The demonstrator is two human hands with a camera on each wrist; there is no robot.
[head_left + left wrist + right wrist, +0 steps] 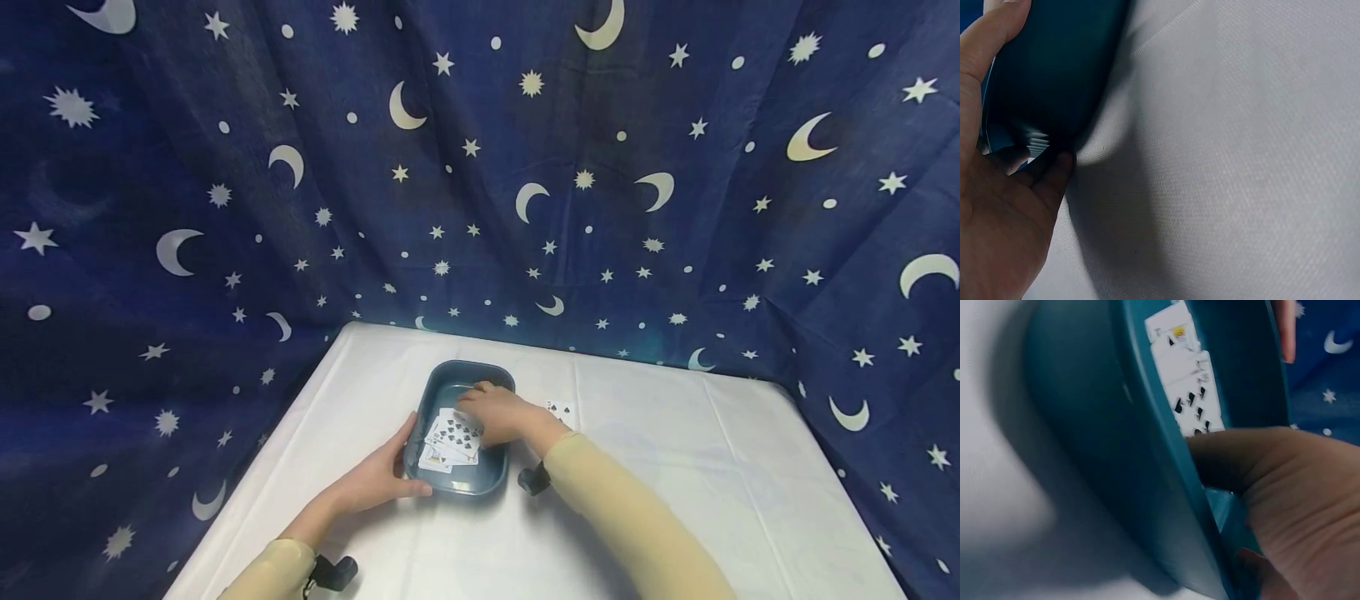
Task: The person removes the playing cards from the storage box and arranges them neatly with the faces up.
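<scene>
A teal plastic tray stands on the white tablecloth. Several playing cards lie face up in its near half. My left hand grips the tray's near left corner, thumb along the left rim. In the left wrist view the thumb lies against the tray's dark wall. My right hand reaches into the tray, palm down over the cards, fingers pointing to the far end. The right wrist view shows this hand inside the tray, next to the spade cards.
One more card lies face up on the cloth just right of the tray. The white table stretches wide to the right and front. A dark blue curtain with moons and stars hangs behind and at both sides.
</scene>
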